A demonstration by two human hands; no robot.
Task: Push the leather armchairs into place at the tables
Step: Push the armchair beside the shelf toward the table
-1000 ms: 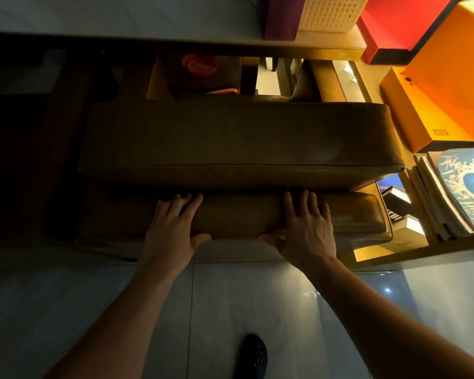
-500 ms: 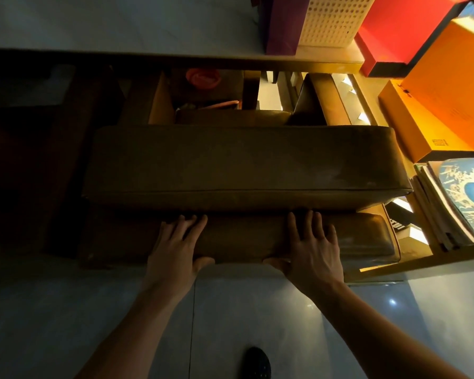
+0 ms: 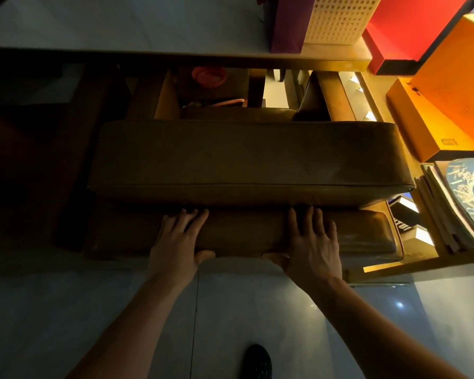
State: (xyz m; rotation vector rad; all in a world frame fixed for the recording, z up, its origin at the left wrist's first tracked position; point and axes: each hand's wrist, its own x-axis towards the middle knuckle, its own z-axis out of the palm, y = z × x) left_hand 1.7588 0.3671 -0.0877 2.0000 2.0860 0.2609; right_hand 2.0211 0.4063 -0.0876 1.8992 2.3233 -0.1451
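I look straight down on a brown leather armchair [image 3: 246,157] from behind its back. My left hand [image 3: 175,242] and my right hand [image 3: 312,244] lie on the lower padded roll of the back, fingers over the top and thumbs against its rear face. Both hands press on the leather, about a shoulder's width apart. The white-topped table [image 3: 121,23] runs across the top of the view, its dark edge just beyond the chair. Part of a second leather cushion [image 3: 238,114] shows under the table.
A lit wooden shelf [image 3: 394,269] stands close to the chair's right side, holding orange boxes [image 3: 435,119], a red box [image 3: 411,26] and stacked magazines [image 3: 463,198]. Dark furniture fills the left. Pale floor tiles [image 3: 66,310] and my shoe [image 3: 257,362] are below.
Both hands have stayed on the chair's back. The chair and hands now sit lower in the view, and more of the cushion under the table shows.
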